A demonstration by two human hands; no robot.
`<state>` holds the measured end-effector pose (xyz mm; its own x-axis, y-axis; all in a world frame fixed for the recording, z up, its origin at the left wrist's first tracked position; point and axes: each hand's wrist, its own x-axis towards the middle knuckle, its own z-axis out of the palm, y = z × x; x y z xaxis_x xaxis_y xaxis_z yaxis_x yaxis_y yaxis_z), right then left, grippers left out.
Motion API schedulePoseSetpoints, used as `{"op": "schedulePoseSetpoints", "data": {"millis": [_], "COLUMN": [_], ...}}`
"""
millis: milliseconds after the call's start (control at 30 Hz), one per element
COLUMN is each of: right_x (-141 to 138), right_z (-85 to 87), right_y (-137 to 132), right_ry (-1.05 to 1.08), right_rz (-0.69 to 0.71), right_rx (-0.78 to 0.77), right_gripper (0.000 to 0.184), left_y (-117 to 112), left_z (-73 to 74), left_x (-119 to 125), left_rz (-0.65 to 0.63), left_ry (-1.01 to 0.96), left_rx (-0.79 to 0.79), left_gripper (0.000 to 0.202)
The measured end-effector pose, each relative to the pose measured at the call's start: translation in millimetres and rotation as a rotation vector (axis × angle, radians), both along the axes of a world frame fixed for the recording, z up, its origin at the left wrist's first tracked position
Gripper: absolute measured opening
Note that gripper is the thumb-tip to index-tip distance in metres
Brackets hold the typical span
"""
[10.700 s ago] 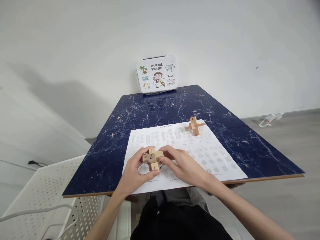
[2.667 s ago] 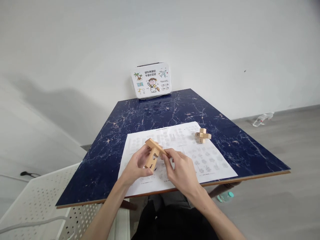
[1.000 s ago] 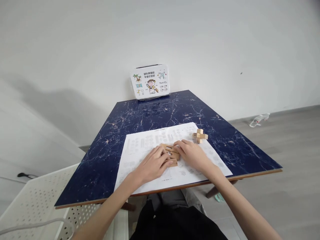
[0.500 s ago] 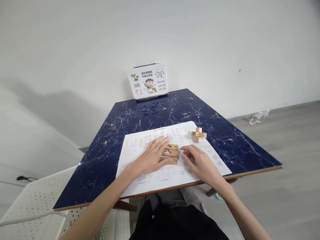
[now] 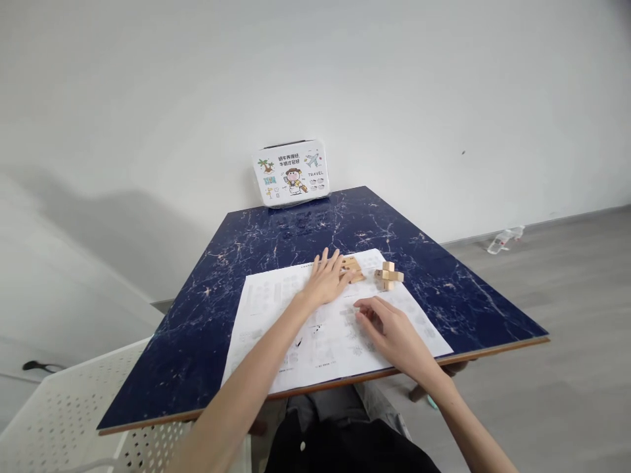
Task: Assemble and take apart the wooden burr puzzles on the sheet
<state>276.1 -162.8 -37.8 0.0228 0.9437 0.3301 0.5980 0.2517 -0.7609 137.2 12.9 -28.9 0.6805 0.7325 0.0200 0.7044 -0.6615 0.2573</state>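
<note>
Several flat light-brown wooden pieces (image 5: 352, 265) with cut-outs lie side by side near the far edge of the printed paper sheet (image 5: 276, 284). My left hand (image 5: 323, 279) rests flat on their left part with its fingers spread, hiding some of them. Lower on the sheet, my right hand (image 5: 394, 328) is loosely curled, thumb and forefinger apart, and nothing shows in it. An assembled cross-shaped wooden block puzzle (image 5: 388, 276) stands by the sheet's right edge, just right of the flat pieces.
The sheet lies on a dark blue marble-patterned table (image 5: 197, 315). Against the wall at the back leans a white box (image 5: 292, 174) with cartoon prints. A white perforated shelf (image 5: 64, 394) is at the left. A clear plastic bottle (image 5: 505, 240) lies on the floor to the right.
My left hand and the flat wooden pieces have moved away from me toward the sheet's far edge, nearer the block puzzle. My right hand has hardly moved on the paper.
</note>
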Motion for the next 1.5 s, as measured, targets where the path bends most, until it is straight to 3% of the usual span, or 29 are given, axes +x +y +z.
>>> {"op": "schedulePoseSetpoints", "data": {"millis": [167, 267, 367, 467, 600, 667, 733, 967, 1500], "right_x": [0, 2, 3, 4, 3, 2, 2, 1, 9], "right_z": [1.5, -0.6, -2.7, -3.5, -2.7, -2.4, -2.3, -3.1, -1.4], "right_y": [0, 0, 0, 0, -2, -2, -3, -6, 1], "right_ry": [-0.002, -0.001, 0.000, 0.004, 0.012, 0.012, 0.006, -0.007, 0.034], "right_rz": [0.002, 0.022, 0.025, 0.015, 0.008, 0.006, 0.006, -0.010, 0.030], "right_rx": [0.013, 0.004, 0.010, 0.016, 0.011, 0.001, -0.013, -0.025, -0.097], "right_gripper": [0.024, 0.024, 0.023, 0.022, 0.024, 0.026, 0.027, 0.028, 0.033], "left_y": [8, 5, 3, 5, 10, 11, 10, 11, 8], "left_z": [-2.6, 5.5, 18.7, 32.0, 35.0, 28.8, 21.1, 8.7, 11.9], "left_x": [49, 38, -12, -90, -195, -231, -253, -260, -263], "left_rz": [0.010, -0.002, -0.034, -0.044, 0.203, 0.301, 0.356, 0.371, 0.392], "left_ry": [-0.044, -0.058, -0.052, -0.053, -0.085, -0.111, -0.122, -0.149, -0.214], "left_rx": [0.050, 0.065, 0.070, 0.065, 0.102, 0.124, 0.118, 0.104, 0.121], "left_gripper": [0.077, 0.077, 0.076, 0.074, 0.075, 0.075, 0.074, 0.074, 0.063]}}
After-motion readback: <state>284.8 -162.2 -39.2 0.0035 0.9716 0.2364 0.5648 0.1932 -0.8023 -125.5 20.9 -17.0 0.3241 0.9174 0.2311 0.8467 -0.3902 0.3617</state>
